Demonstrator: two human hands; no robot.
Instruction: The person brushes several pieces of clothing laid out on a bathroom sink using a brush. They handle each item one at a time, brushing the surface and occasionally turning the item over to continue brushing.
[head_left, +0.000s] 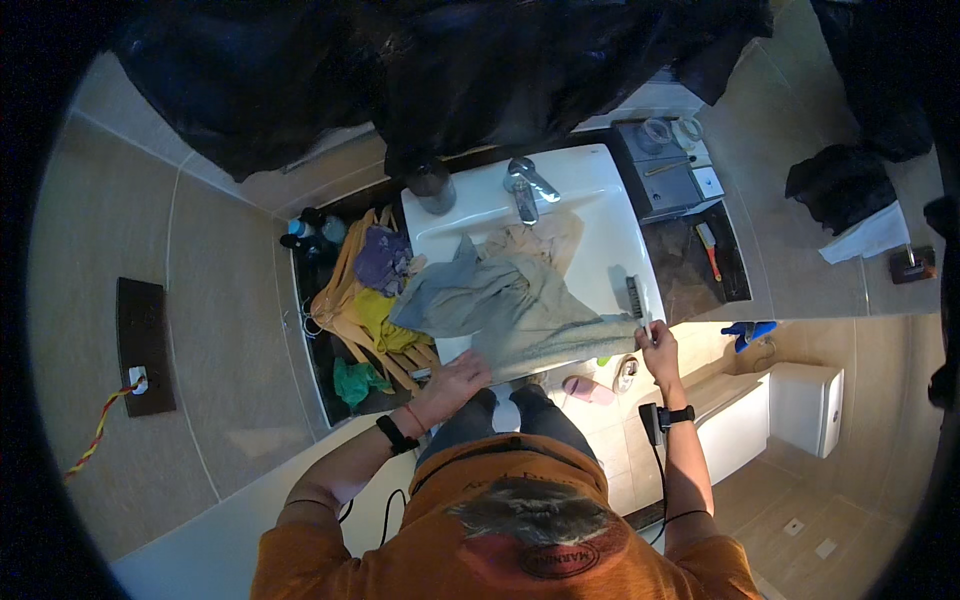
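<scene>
A wet-looking grey-green cloth (525, 315) is spread across the white washbasin (611, 247) and over its front rim. My left hand (461, 375) grips the cloth's near left edge. In my right hand (660, 356) is the pale handle of a scrubbing brush (636, 298), its dark bristles turned up beside the basin's right rim. The cloth's right end lies against the fingers of that hand; whether they also pinch it, I cannot tell. Behind, a beige cloth (536, 238) lies in the bowl, partly covered, below the chrome tap (527, 187).
Left of the basin, wooden hangers (341, 300) lie under a purple cloth (382, 259) and a yellow cloth (386, 322), near a green cloth (358, 381). On the right are a grey box (660, 169) and a red-handled brush (709, 251). Pink slippers (589, 390) lie below.
</scene>
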